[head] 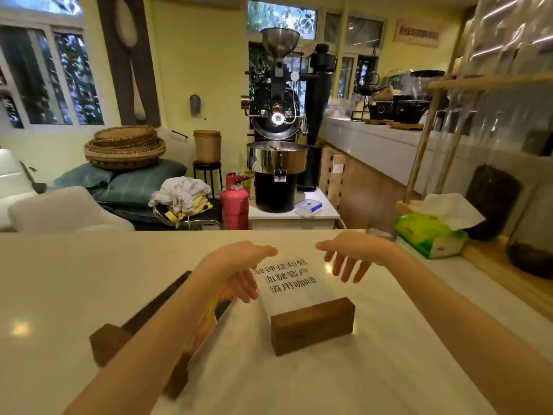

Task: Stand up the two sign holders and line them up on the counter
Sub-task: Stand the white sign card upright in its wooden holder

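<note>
Two sign holders lie flat on the pale counter [59, 280]. The right sign holder [312, 323] has a dark wooden block base and a clear panel with black Chinese text pointing away from me. The left sign holder [110, 342] lies under my left forearm, its wooden base near me and a yellow picture panel partly hidden. My left hand [236, 268] hovers with fingers spread over the left edge of the text panel. My right hand [350, 256] hovers with fingers spread over the panel's far right corner. Neither hand grips anything.
A green tissue box [431, 235] sits at the counter's right edge, with a clear glass [381, 229] beside it. Beyond the counter stand a coffee roaster [276, 130], a red gas cylinder [235, 205], woven baskets on cushions, and a side counter with kettles.
</note>
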Motion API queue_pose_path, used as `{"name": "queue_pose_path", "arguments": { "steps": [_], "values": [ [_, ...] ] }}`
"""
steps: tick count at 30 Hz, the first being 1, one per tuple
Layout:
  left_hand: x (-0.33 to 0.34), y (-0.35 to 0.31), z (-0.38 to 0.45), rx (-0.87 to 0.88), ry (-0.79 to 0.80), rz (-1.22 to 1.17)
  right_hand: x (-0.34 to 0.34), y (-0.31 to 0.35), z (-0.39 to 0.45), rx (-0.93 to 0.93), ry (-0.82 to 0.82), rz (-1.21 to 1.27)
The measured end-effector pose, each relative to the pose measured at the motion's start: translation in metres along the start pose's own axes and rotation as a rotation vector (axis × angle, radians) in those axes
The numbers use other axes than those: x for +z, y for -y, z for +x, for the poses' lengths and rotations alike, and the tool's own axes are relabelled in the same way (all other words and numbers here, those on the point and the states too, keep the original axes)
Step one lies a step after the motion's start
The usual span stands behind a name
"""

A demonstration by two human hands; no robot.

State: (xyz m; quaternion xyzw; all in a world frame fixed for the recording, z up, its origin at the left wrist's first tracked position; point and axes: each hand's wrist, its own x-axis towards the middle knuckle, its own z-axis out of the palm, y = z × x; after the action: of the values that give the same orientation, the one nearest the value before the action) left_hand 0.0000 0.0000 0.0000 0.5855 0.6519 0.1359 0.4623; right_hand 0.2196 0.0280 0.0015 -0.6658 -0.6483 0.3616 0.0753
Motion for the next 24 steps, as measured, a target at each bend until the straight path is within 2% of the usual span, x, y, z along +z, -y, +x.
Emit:
{"name": "queue_pose_path", "arguments": {
  "steps": [8, 24],
  "values": [
    [0.019, 0.023, 0.009, -0.071, 0.062, -0.043, 0.021, -0.027, 0.008, 0.134, 0.100, 0.136],
    [0.049, 0.044, 0.015, 0.051, 0.039, -0.234, 0.046, -0.045, 0.020, 0.170, 0.084, 0.389]
  ]
}}
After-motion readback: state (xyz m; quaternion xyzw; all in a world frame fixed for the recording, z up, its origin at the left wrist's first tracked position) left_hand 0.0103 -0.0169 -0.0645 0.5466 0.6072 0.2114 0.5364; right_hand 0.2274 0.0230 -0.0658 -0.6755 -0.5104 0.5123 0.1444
